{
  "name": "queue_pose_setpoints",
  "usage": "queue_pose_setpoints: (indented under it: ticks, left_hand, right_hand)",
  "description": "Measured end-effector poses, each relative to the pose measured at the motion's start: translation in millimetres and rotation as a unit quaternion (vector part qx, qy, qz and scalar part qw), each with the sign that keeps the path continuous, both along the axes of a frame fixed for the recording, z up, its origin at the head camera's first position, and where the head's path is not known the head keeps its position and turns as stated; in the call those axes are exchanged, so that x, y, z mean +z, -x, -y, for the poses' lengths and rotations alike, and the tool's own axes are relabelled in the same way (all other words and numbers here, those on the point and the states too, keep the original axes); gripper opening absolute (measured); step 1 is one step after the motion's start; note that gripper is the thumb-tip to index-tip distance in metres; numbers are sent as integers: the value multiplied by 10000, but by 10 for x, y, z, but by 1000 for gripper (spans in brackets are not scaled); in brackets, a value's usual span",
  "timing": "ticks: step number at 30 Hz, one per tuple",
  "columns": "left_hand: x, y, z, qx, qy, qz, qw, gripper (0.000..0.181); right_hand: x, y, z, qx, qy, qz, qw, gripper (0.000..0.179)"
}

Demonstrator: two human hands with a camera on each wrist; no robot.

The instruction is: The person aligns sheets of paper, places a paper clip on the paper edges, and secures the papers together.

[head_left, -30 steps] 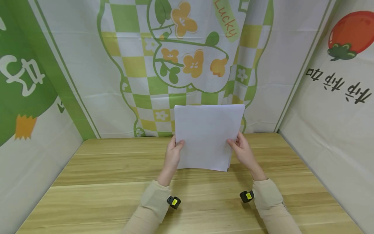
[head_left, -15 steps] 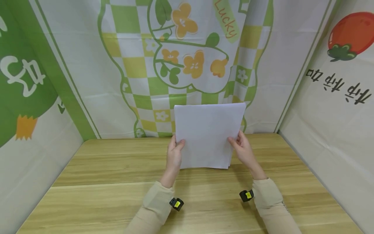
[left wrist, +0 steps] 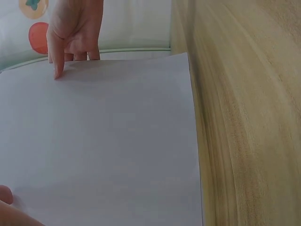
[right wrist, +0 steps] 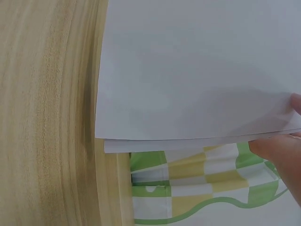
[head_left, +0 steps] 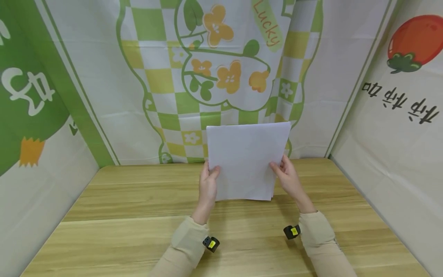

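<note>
Both hands hold a small stack of white paper sheets (head_left: 247,161) upright above the table, broad face toward me. At the stack's left edge my left hand (head_left: 208,186) pinches it, thumb in front and fingers behind. On the opposite edge my right hand (head_left: 288,176) grips it the same way, a little below mid-height. The right wrist view shows a second sheet (right wrist: 164,145) sticking out slightly past the front sheet's edge. Across the paper in the left wrist view, the right hand (left wrist: 77,28) has its thumb on the front face. Most fingers behind the paper are hidden.
A wood-grain table (head_left: 121,231) lies under the hands. Behind it hangs a green and white patterned curtain (head_left: 166,115), with printed cloth (head_left: 380,146) along the right side and more green cloth (head_left: 31,88) at the left. Each sleeve carries a small black wrist device (head_left: 211,244).
My left hand and forearm have shifted slightly right, and the sheets' lower left corner has moved right with them. The right hand stays almost still, still gripping the paper.
</note>
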State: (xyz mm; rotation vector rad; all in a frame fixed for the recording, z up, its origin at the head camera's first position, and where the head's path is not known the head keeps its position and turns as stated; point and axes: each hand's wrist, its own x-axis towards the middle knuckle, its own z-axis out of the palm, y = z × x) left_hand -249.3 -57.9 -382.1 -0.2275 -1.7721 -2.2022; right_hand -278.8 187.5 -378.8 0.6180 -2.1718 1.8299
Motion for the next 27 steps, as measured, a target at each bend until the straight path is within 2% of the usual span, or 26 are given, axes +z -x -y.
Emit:
queue_pose_setpoints:
  ticks: [6, 12, 19, 27]
  left_hand:
    - [-16, -4, -2, 29, 25, -3, 10000, 41]
    - [-28, 20, 20, 88, 23, 162, 9998, 31]
    - [-26, 30, 25, 300, 93, 321, 9990, 24]
    - [-28, 44, 69, 312, 212, 390, 9985, 22]
  right_hand:
    - [-18, 0, -18, -6, -86, 87, 9999, 46]
    - [-40, 9, -17, -9, -77, 200, 9998, 45]
    - [-77, 22, -25, -116, -8, 7, 9999, 44]
    - [-104, 20, -64, -230, 15, 29, 9997, 36]
